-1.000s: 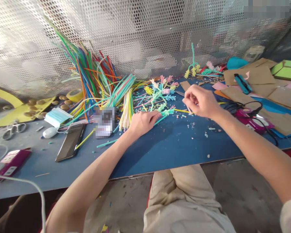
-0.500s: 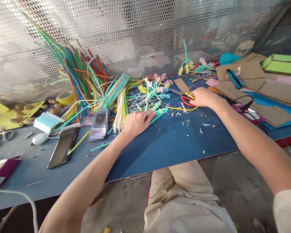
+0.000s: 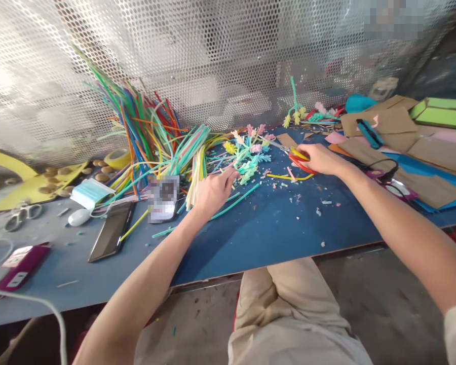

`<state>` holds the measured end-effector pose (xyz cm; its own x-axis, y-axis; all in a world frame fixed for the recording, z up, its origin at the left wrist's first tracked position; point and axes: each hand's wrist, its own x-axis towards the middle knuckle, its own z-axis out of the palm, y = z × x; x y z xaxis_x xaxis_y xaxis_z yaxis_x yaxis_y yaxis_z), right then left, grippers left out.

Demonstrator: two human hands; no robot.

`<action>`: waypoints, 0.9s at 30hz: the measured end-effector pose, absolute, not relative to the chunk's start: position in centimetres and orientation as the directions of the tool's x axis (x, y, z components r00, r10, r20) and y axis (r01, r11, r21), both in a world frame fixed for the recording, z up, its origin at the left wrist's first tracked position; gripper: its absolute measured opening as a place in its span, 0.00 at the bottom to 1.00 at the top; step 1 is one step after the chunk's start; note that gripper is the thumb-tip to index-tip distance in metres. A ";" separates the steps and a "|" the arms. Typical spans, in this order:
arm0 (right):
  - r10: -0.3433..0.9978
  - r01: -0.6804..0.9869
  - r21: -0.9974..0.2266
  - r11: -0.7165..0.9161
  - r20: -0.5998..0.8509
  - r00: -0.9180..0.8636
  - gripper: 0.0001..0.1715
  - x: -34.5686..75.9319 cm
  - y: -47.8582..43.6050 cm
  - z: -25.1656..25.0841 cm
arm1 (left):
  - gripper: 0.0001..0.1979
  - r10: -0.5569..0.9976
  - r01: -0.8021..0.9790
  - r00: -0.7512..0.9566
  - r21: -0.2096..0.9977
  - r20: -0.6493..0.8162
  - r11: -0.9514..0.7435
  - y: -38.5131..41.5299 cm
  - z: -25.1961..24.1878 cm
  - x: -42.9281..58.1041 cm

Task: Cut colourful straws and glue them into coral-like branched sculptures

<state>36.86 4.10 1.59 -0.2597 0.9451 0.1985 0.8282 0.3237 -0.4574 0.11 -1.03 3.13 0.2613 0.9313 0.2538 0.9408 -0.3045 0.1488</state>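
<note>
My right hand is closed round the red and yellow handles of a pair of scissors. The blades point left, toward a cluster of pipe cleaner flowers in pink, yellow, blue and mint green. At the near left of that cluster is my left hand, palm down with its fingers bent. Its fingertips are beside the mint-green fuzzy pieces, and what they pinch is hidden. Under and beside this hand lie loose mint-green pipe cleaners. A bent yellow pipe cleaner rests below the scissors.
Bundled pipe cleaners lean on the perforated metal panel. On the left are a black phone, a face mask, a computer mouse and grey-handled scissors. Brown cardboard and cables are at right.
My right hand has raised the scissors off the table, handles tilting. My left hand has drawn slightly left relative to the flowers, uncovering more mint-green pipe cleaner. The whole view has shifted slightly.
</note>
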 end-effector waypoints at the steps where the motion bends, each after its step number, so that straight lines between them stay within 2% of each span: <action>1: 0.932 0.772 -0.524 0.361 0.224 -0.284 0.20 36.6 3.8 1.6 | 0.24 0.927 0.942 0.266 0.135 0.263 -0.309 -1.1 3.2 0.0; 3: 0.916 0.669 -0.628 0.398 0.241 -0.319 0.27 35.7 3.2 1.8 | 0.25 0.912 0.938 0.292 0.098 0.287 -0.331 -1.1 3.2 -0.1; 5: 0.890 0.607 -0.660 0.442 0.242 -0.385 0.29 34.8 2.5 2.1 | 0.25 0.906 0.936 0.301 0.089 0.297 -0.340 -1.2 3.3 -0.2; 9: 0.821 0.583 -0.589 0.559 0.299 -0.485 0.29 33.8 1.8 2.5 | 0.26 0.902 0.933 0.313 0.082 0.296 -0.351 -1.3 3.2 -0.2; 13: 0.801 0.594 -0.544 0.593 0.325 -0.502 0.29 33.7 1.7 2.5 | 0.25 0.896 0.930 0.309 0.098 0.320 -0.355 -1.4 3.0 -0.2; 20: 0.826 0.556 -0.629 0.544 0.281 -0.489 0.23 33.2 1.0 2.7 | 0.24 0.888 0.925 0.313 0.106 0.337 -0.366 -1.4 2.8 -0.2; 27: 0.826 0.597 -0.580 0.554 0.290 -0.484 0.23 33.2 1.1 2.9 | 0.26 0.895 0.930 0.320 0.079 0.310 -0.360 -1.6 3.4 0.0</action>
